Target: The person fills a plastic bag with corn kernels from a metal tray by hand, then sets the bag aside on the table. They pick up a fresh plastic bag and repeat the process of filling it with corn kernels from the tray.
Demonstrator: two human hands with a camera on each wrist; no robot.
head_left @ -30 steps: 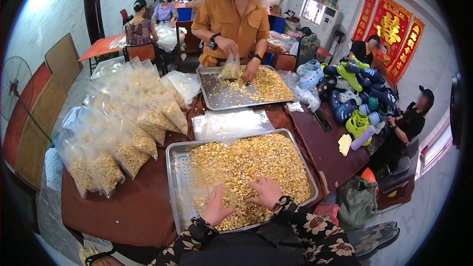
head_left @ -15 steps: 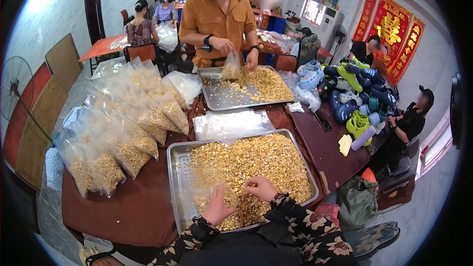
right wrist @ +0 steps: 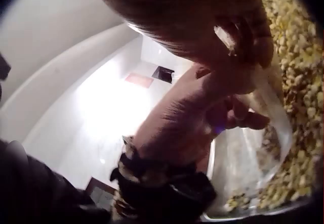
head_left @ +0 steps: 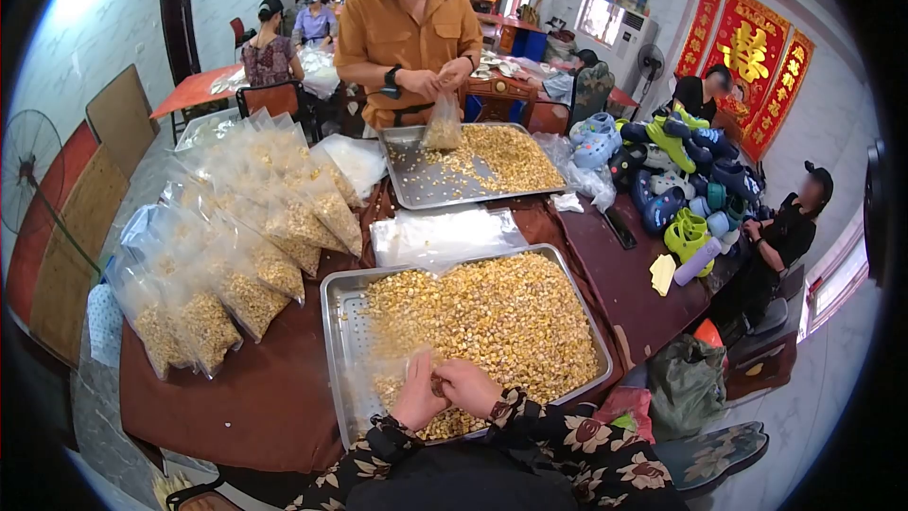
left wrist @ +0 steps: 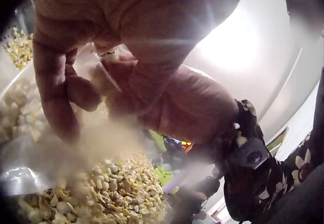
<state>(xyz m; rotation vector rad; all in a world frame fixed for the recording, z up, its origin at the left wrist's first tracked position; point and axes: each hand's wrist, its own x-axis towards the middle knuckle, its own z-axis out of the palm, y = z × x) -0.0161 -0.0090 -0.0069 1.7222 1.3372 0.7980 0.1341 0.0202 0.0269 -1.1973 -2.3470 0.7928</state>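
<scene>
Head view: your hands meet over the rectangular steel tray of yellow corn kernels.
Your left hand fingers grasp a clear plastic bag; your right hand fingers pinch its mouth.

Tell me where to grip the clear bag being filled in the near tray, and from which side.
Pinch the clear bag at its open top rim, coming from above. Its lower part lies slack on the kernels, so likely only the mouth, where the left hand holds it, offers a firm edge.
</scene>
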